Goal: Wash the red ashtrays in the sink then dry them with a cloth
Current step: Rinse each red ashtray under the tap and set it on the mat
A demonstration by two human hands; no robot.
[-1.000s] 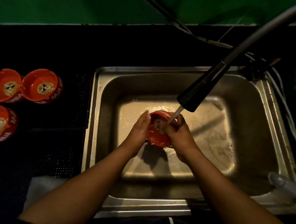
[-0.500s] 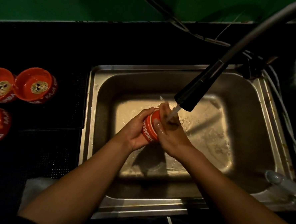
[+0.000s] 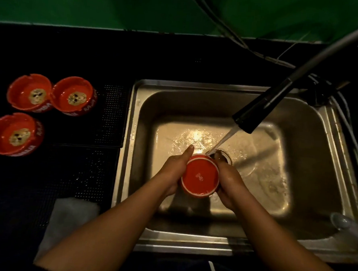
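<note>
Between the left hand (image 3: 174,172) and right hand (image 3: 228,184), a round, glossy red ashtray (image 3: 199,177) is being gripped base-up, both hands curling round its smooth sides above the steel sink (image 3: 132,132). Just beyond the fingertips (image 3: 189,150), water (image 3: 226,138) is streaming from the black faucet (image 3: 259,111).

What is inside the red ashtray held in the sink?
Only its red base shows: the ashtray, gripped between left hand and right hand, is upside down, so its bowl is hidden.
</note>
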